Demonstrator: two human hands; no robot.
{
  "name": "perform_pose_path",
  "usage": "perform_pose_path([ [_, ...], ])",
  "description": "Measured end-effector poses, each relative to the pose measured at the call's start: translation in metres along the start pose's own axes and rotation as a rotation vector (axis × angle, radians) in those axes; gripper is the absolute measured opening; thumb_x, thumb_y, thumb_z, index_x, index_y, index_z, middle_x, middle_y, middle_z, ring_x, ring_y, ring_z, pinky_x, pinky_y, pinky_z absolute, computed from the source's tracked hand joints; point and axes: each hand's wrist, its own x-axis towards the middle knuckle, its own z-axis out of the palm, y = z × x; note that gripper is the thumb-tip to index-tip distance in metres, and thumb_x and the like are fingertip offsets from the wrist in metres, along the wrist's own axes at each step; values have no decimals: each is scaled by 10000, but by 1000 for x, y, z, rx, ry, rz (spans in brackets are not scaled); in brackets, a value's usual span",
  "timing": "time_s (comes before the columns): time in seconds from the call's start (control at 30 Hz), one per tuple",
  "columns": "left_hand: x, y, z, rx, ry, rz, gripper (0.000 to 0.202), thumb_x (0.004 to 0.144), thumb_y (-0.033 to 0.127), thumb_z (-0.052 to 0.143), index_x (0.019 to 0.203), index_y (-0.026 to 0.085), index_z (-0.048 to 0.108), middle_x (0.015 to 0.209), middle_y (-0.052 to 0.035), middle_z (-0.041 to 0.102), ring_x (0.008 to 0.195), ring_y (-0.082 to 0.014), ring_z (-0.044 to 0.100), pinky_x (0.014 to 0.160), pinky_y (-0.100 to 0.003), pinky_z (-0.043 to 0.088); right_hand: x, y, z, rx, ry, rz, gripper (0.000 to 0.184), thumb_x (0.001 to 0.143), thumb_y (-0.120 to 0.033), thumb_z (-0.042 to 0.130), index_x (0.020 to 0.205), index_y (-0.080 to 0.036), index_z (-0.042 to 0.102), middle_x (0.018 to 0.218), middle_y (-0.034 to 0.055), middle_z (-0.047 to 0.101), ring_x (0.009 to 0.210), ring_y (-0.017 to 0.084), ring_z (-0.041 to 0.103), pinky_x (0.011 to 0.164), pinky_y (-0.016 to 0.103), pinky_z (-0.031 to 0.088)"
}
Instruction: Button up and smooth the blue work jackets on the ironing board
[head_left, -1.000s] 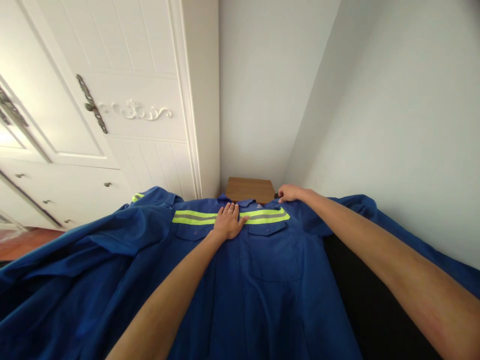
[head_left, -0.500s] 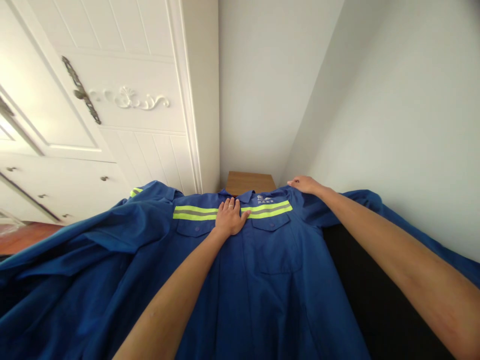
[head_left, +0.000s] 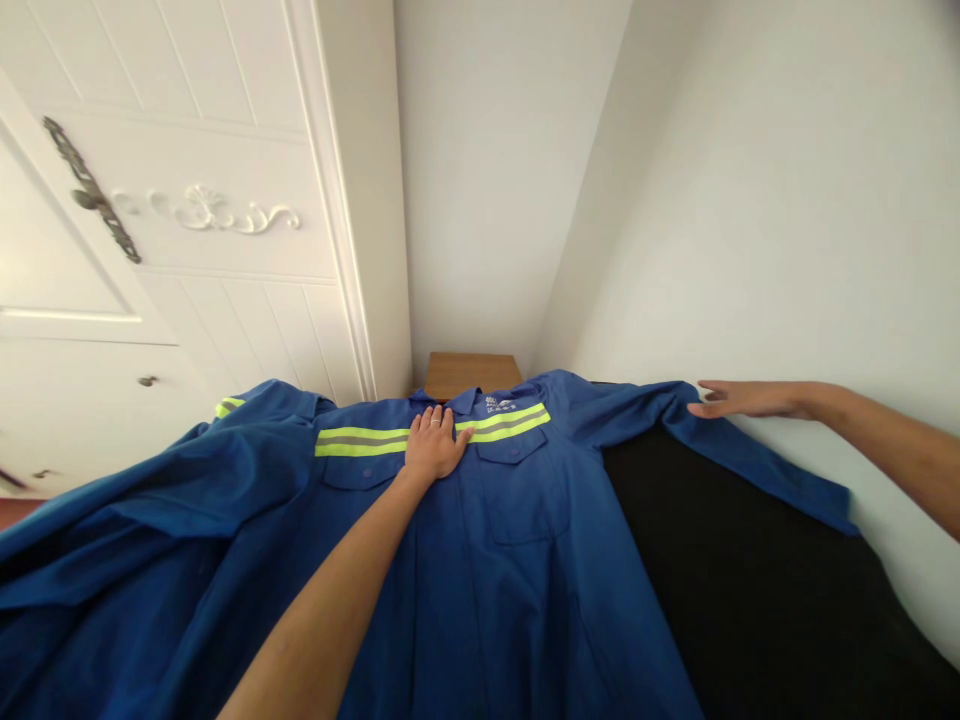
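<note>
A blue work jacket (head_left: 517, 530) with yellow-and-grey reflective strips lies spread out, front side up, its collar at the far end. My left hand (head_left: 435, 443) rests flat on the chest beside the front placket, over the reflective strip, fingers stretched out and a ring on one of them. My right hand (head_left: 754, 399) is at the bend of the right-hand sleeve (head_left: 780, 470), thumb and fingers apart with nothing gripped between them; whether the fingertips touch the cloth I cannot tell. The left-hand sleeve (head_left: 180, 465) lies in loose folds.
Under the jacket is a black surface (head_left: 720, 590), bare at the right. A white cabinet (head_left: 247, 290) with a metal handle stands on the left. Beyond the collar is a small wooden top (head_left: 472, 372) in the corner. A pale wall (head_left: 750, 200) runs along the right.
My right hand has moved right from the jacket's shoulder to the sleeve's bend and its fingers have spread. The view has turned slightly right. My left hand stays on the chest.
</note>
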Motion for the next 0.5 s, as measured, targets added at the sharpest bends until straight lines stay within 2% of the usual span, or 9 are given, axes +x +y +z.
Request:
perform_pose_path([
  [0.1,1,-1,1,-12,11,4,782,975,621,228,1501,68,402,1569,-194,365,1478,-331,281,1206,-481,200,-28,29,2,200,-241,202,823,786,-316,780,1490,-96,414,1262,336,604,966,226,715,683,289,504],
  [0.17,1,-1,2,-14,11,7,787,976,621,222,1501,62,399,1568,-197,365,1478,-334,279,1204,-481,197,-41,40,9,214,-214,273,879,727,-324,826,1482,-127,421,1172,285,663,850,214,715,622,286,491],
  [0.2,1,-1,1,-14,10,8,789,977,620,220,1502,59,397,1568,-197,365,1478,-334,279,1204,-479,196,-46,43,14,197,-191,283,816,712,-326,834,1425,-126,490,1091,249,695,785,202,704,593,281,477],
  [0.23,2,-2,1,-13,8,8,788,978,618,219,1502,57,396,1567,-197,367,1477,-334,281,1204,-477,195,-50,46,18,162,-186,277,676,721,-336,823,1315,-117,586,984,211,714,713,186,682,561,274,456],
  [0.3,1,-2,1,-12,5,9,782,981,612,221,1501,55,397,1565,-198,370,1474,-336,287,1202,-476,198,-55,49,23,63,-218,240,281,787,-335,757,952,-113,711,741,134,688,563,152,608,507,266,391],
  [0.33,1,-2,0,-13,6,9,778,982,608,224,1500,54,399,1564,-198,372,1473,-337,288,1200,-477,200,-57,50,23,16,-241,225,187,822,-306,714,776,-126,693,640,98,647,501,136,562,491,266,359],
  [0.4,1,-2,0,-15,8,11,770,985,603,231,1497,54,403,1561,-199,377,1471,-340,292,1198,-478,206,-60,51,20,-48,-240,209,289,851,-214,649,574,-154,595,517,48,568,428,119,494,486,274,323],
  [0.43,1,-2,0,-17,11,12,766,986,600,237,1495,54,406,1559,-200,379,1470,-342,294,1196,-479,209,-62,52,16,-64,-206,213,313,851,-180,630,545,-163,565,489,37,547,416,121,484,495,278,325],
  [0.5,2,-3,1,-24,19,15,755,988,593,252,1490,53,413,1555,-204,385,1468,-344,299,1195,-481,214,-66,51,4,-91,-99,226,268,877,-172,584,609,-174,581,497,31,555,435,135,502,537,285,354],
])
